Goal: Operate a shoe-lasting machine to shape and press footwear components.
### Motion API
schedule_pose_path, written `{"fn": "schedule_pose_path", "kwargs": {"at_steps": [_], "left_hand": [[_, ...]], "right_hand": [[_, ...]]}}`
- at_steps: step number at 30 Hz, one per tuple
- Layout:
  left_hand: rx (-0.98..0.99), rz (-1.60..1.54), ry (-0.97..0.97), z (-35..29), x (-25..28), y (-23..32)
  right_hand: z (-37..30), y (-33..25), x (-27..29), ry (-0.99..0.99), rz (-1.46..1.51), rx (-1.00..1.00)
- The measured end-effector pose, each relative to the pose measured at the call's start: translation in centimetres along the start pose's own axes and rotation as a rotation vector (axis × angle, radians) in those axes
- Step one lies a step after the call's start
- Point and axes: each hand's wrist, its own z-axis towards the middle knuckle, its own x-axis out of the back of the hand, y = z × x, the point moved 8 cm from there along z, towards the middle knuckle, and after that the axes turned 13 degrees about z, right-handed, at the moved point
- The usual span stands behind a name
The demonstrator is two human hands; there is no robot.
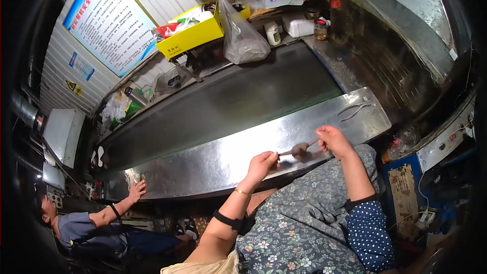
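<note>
My left hand (262, 163) pinches one end of a thin stick (287, 152) over the front edge of a shiny steel counter (213, 162). A small brownish lump of food (300, 148) is threaded on that stick. My right hand (331, 139) grips the other end of the stick, fingers closed around it. Two thin metal skewers (355, 109) lie on the counter's far right end, beyond my right hand. My lap, in a floral apron (304, 223), is just below both hands.
A dark flat griddle (223, 101) runs behind the steel counter. At its back stand a clear plastic bag (243, 38), a yellow box (193, 33), bottles and a jar (320, 29). Another person's hand (136, 191) rests on the counter's left end. A blue control box (441, 147) is on the right.
</note>
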Motion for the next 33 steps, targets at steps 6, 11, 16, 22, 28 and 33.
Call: {"fn": "schedule_pose_path", "kwargs": {"at_steps": [6,11,16,22,28,33], "left_hand": [[-0.375,-0.156,0.052,-3.8,1.8,6.6],[-0.120,-0.174,0.143,-3.2,3.2,3.0],[-0.192,-0.177,0.179,-1.7,2.8,1.9],[-0.161,-0.135,0.153,-1.3,2.0,1.4],[-0.148,-0.090,0.103,-0.5,1.1,0.5],[-0.135,-0.131,0.109,-0.6,0.6,-0.2]], "right_hand": [[-1.7,-3.3,-1.1,-0.319,0.433,0.201],[-0.8,-2.5,-0.4,-0.108,0.277,0.142],[0.1,-1.5,0.0,-0.044,0.196,0.115],[-0.1,-1.5,0.5,-0.039,0.177,0.168],[0.1,-0.6,0.4,-0.001,0.074,0.083],[-0.4,-0.2,-1.0,-0.139,-0.036,0.016]]}}
